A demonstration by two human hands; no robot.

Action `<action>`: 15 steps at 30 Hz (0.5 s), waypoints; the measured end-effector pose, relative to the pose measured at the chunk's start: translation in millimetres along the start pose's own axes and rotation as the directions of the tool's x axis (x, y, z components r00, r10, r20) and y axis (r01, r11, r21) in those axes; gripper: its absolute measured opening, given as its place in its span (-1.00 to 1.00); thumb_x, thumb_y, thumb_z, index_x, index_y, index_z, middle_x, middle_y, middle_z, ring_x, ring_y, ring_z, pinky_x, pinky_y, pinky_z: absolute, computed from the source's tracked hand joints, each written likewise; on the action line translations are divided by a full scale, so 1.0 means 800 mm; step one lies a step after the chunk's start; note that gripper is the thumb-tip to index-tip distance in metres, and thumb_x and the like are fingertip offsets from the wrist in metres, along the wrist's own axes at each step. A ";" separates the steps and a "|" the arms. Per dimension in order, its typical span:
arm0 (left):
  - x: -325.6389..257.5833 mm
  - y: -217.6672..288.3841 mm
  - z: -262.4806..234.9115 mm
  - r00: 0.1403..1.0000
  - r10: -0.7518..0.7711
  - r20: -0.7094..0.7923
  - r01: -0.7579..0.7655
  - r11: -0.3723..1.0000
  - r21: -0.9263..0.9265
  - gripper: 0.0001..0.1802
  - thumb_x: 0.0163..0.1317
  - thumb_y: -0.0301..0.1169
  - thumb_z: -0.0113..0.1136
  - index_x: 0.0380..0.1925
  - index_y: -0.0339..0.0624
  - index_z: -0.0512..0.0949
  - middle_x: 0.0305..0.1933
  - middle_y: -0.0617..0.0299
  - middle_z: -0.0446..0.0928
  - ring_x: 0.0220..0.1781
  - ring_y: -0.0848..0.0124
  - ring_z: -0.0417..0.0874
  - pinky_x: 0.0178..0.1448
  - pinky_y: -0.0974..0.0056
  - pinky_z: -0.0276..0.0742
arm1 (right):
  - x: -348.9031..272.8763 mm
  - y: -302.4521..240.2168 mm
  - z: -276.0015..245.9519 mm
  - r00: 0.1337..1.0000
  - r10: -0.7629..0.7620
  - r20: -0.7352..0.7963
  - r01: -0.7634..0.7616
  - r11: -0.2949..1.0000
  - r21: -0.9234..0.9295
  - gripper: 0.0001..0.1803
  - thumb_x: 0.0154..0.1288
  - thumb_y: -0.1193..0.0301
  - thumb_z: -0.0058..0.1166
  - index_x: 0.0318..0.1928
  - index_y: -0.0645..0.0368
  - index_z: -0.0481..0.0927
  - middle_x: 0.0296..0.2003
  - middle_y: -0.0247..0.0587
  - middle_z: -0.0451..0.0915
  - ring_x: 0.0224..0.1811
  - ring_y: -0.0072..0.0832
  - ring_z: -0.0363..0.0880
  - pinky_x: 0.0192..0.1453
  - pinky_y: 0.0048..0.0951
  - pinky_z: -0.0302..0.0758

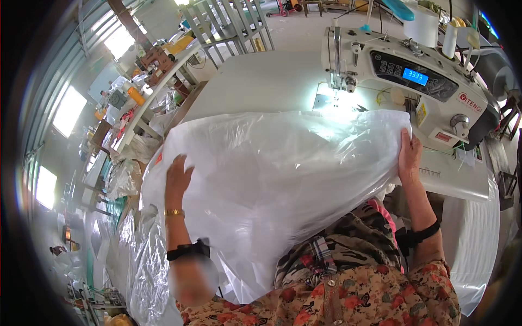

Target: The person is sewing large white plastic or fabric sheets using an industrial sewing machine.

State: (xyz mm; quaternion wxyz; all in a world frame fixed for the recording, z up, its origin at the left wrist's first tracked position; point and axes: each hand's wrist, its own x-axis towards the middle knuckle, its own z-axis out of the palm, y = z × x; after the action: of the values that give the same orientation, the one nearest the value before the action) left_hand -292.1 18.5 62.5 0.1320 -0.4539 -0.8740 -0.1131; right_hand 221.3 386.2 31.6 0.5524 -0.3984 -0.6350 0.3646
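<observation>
Left hand [177, 176]: left of centre, palm flat and fingers spread on the clear plastic bag [272, 179], pressing rather than gripping, likely to hold it flat.
Clear plastic bag: mid-frame, draped over the lap; long axis runs lower left to upper right, far edge toward the sewing machine [413, 81].
Right hand [409, 155]: right of centre, fingers closed on the bag's upper right edge, apparently keeping the sheet taut.
Sewing machine: upper right, on the white table [261, 81].

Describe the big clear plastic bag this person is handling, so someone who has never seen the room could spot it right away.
Start at the white sewing machine on the pale worktable. Spread in front of it, over the person's lap, lies the clear plastic bag, with the left hand flat on it and the right hand pinching its far corner. Unlike the crumpled plastic heaped on the floor to the left, it is stretched wide and taut.
</observation>
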 end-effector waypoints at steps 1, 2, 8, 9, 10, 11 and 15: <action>0.025 0.029 -0.009 1.000 0.003 0.011 0.000 0.958 -0.286 -0.55 0.22 -0.27 0.27 0.04 -0.32 0.53 -0.02 -0.17 0.61 0.02 -0.02 0.65 0.07 0.01 0.53 | -0.003 -0.001 0.005 0.998 0.053 -0.047 -0.056 0.996 -0.064 -0.59 0.48 0.26 -0.03 -0.11 0.46 0.60 -0.29 -0.16 0.65 -0.26 -0.55 0.47 -0.09 -0.40 0.43; 0.039 0.069 -0.011 0.995 0.087 -0.047 -0.098 0.897 -0.430 -0.64 0.29 -0.31 0.20 -0.03 -0.37 0.56 -0.19 -0.17 0.65 -0.19 -0.02 0.71 -0.01 0.05 0.58 | -0.004 -0.003 0.007 0.996 0.072 -0.051 -0.074 0.996 -0.044 -0.60 0.48 0.26 -0.04 -0.10 0.45 0.60 -0.29 -0.18 0.65 -0.26 -0.54 0.47 -0.09 -0.42 0.43; 0.083 0.266 0.048 0.985 0.105 -0.138 -0.142 0.947 -0.290 -0.42 0.35 -0.02 0.06 0.05 -0.38 0.53 0.12 -0.15 0.54 0.18 0.00 0.55 0.25 0.04 0.44 | -0.001 -0.023 0.007 0.970 0.239 -0.045 -0.235 0.969 0.082 -0.61 0.48 0.25 -0.03 -0.06 0.40 0.59 -0.30 -0.22 0.65 -0.28 -0.62 0.48 -0.14 -0.54 0.41; 0.090 0.276 0.064 0.993 0.070 -0.090 -0.084 0.984 -0.159 -0.37 0.35 0.03 0.04 0.06 -0.38 0.52 0.19 -0.13 0.50 0.25 0.02 0.49 0.30 0.04 0.40 | -0.004 -0.027 0.006 0.972 0.236 -0.022 -0.229 0.961 0.155 -0.61 0.48 0.23 -0.01 -0.06 0.39 0.59 -0.30 -0.23 0.65 -0.28 -0.64 0.48 -0.15 -0.56 0.41; 0.100 0.275 0.076 0.982 0.106 -0.154 -0.134 0.974 -0.181 -0.37 0.35 0.03 0.04 0.06 -0.38 0.52 0.19 -0.13 0.50 0.25 0.02 0.49 0.30 0.04 0.40 | -0.007 -0.031 0.002 0.970 0.237 0.050 -0.241 0.929 0.280 -0.61 0.47 0.22 0.01 -0.07 0.38 0.59 -0.30 -0.24 0.65 -0.28 -0.65 0.48 -0.17 -0.58 0.41; 0.110 0.268 0.084 0.987 0.086 -0.137 -0.113 0.971 -0.210 -0.36 0.34 0.05 0.04 0.07 -0.36 0.52 0.22 -0.11 0.49 0.26 0.02 0.48 0.30 0.05 0.41 | -0.013 -0.036 -0.002 0.971 0.240 -0.010 -0.233 0.951 0.201 -0.61 0.47 0.22 0.01 -0.07 0.38 0.59 -0.30 -0.24 0.65 -0.28 -0.65 0.48 -0.17 -0.58 0.41; 0.129 0.225 0.107 0.997 0.076 0.007 -0.065 0.887 -0.457 -0.33 0.31 0.10 0.07 0.10 -0.32 0.52 0.23 -0.05 0.49 0.29 0.01 0.46 0.32 0.10 0.39 | -0.075 -0.049 -0.027 0.961 0.247 0.127 -0.224 0.959 -0.172 -0.69 0.42 0.26 0.12 -0.07 0.30 0.56 -0.26 -0.34 0.62 -0.23 -0.64 0.51 -0.12 -0.59 0.43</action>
State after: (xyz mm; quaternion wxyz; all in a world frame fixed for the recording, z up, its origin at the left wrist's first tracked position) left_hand -211.9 225.9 30.7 0.0149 -0.5048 -0.8074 -0.3050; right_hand 243.2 316.1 45.2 0.4237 -0.4851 -0.6487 0.4055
